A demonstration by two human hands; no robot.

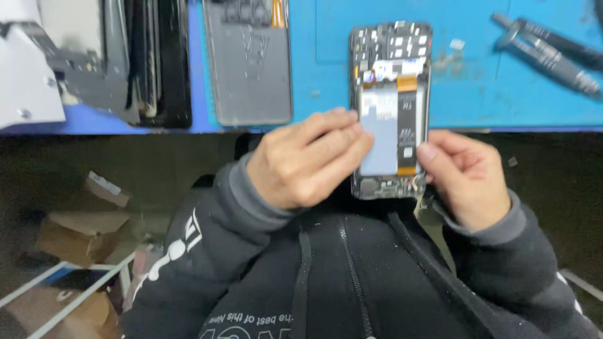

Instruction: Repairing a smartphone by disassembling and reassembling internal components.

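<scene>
An opened phone (391, 81) with its back cover off shows its circuit board and grey battery; it juts over the front edge of the blue work mat (477, 75). My left hand (308, 160) grips its lower left side, fingers lying on the battery. My right hand (468, 176) pinches the lower right edge with thumb and fingers. Both hands wear dark hooded-jacket sleeves.
A grey phone back cover (249, 63) lies left of the phone on the mat. Several dark phone parts are stacked at the far left (147, 63). Two dark screwdriver-like tools (553, 53) lie at the top right. Cardboard scraps (81, 232) litter the floor below.
</scene>
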